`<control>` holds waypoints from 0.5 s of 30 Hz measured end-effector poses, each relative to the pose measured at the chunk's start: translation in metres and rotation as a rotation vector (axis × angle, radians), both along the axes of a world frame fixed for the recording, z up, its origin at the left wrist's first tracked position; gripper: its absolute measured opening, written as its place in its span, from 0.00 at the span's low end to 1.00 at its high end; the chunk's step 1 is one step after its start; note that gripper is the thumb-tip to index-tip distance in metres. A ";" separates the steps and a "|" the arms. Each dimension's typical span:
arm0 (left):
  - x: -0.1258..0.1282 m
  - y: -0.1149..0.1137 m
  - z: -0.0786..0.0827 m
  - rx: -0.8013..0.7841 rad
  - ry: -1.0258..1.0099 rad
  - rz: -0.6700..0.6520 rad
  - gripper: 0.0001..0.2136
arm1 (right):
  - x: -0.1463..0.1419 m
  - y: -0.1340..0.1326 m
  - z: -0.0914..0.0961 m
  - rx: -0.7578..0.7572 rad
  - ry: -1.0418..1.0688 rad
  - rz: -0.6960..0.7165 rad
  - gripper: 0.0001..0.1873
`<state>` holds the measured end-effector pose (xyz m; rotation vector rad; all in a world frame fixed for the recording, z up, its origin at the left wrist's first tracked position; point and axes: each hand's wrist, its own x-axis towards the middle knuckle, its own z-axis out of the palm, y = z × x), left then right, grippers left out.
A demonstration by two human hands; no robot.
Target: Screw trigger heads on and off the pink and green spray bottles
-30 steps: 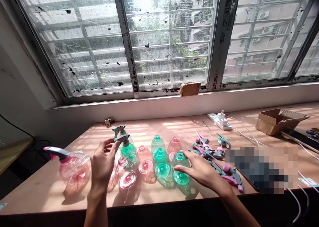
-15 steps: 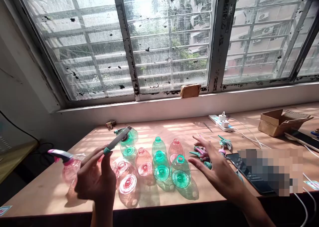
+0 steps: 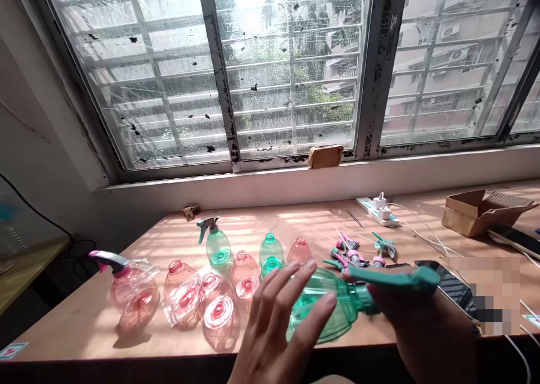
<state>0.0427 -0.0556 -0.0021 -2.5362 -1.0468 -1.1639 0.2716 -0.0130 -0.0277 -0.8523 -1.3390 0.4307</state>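
Observation:
A green spray bottle (image 3: 327, 305) lies tipped sideways in the air, its neck to the right and a teal trigger sprayer at that end. Closed around the sprayer is my right hand (image 3: 430, 322), in shadow, its fingers partly hidden. My left hand (image 3: 282, 325) overlaps the bottle's base end, with fingers and thumb spread apart; whether they touch the bottle is unclear. Behind my left hand stand clear green bottles (image 3: 270, 248), one partly hidden, and a pink bottle (image 3: 300, 249). To its left are more pink bottles (image 3: 217, 311).
A green bottle with a sprayer (image 3: 218, 243) stands at the back, a pink one with a sprayer (image 3: 126, 285) at far left. Loose trigger sprayers (image 3: 348, 252), a dark phone (image 3: 442, 280), a power strip (image 3: 377, 211) and an open cardboard box (image 3: 476, 215) lie rightward.
My left hand has moved right from the pink bottles and no longer shows the grey-and-teal piece. My right hand now grips a sprayer on a tilted green bottle; the view has shifted slightly.

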 end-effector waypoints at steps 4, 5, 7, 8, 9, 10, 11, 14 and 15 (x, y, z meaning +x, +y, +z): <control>-0.006 0.021 0.001 0.077 0.015 0.102 0.39 | 0.015 0.012 0.006 -0.252 0.209 0.070 0.16; -0.008 0.023 0.001 0.057 -0.008 0.076 0.39 | 0.017 0.012 0.008 -0.281 0.194 0.094 0.17; -0.014 0.024 0.000 -0.041 -0.069 -0.001 0.41 | 0.019 0.010 0.012 -0.311 0.117 0.079 0.19; -0.017 0.024 0.000 -0.126 -0.112 -0.044 0.41 | 0.019 0.007 0.013 -0.280 0.066 0.056 0.19; -0.022 0.025 0.000 -0.228 -0.168 -0.087 0.41 | 0.018 0.003 0.014 -0.215 0.010 0.046 0.18; -0.027 0.026 0.000 -0.342 -0.233 -0.134 0.40 | 0.017 -0.001 0.015 -0.127 -0.034 0.052 0.18; -0.032 0.027 0.001 -0.457 -0.298 -0.184 0.39 | 0.016 -0.005 0.016 -0.020 -0.071 0.073 0.17; -0.049 0.030 0.003 -0.704 -0.435 -0.271 0.40 | 0.014 -0.014 0.017 0.276 -0.219 0.126 0.10; -0.055 0.031 0.004 -0.746 -0.459 -0.255 0.40 | 0.016 -0.015 0.016 0.338 -0.293 0.114 0.07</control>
